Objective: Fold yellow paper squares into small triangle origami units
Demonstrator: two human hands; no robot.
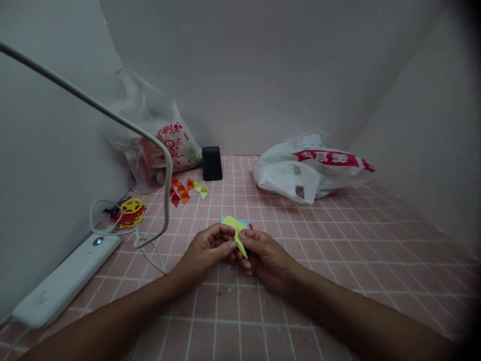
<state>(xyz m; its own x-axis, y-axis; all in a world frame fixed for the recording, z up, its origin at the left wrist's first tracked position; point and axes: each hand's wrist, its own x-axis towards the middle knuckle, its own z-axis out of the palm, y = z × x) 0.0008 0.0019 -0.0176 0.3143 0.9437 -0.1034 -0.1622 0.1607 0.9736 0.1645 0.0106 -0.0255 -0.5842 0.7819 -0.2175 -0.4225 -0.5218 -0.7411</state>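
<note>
Between my hands is a narrow folded piece of yellow paper, its pointed end angled down toward me. My left hand pinches it from the left with thumb and fingers. From the right, my right hand grips the same piece between thumb and forefinger. Just behind the fingers lie paper sheets, with yellow, blue and a bit of red showing; my hands hide much of them. Farther off at the left, several small folded paper pieces in red, orange and yellow sit on the pink tiled surface.
A white power bank with a cable arching across the left side. Red and yellow cut-out ornaments lie near it. At the back are a black phone, a filled plastic bag and a white plastic bag.
</note>
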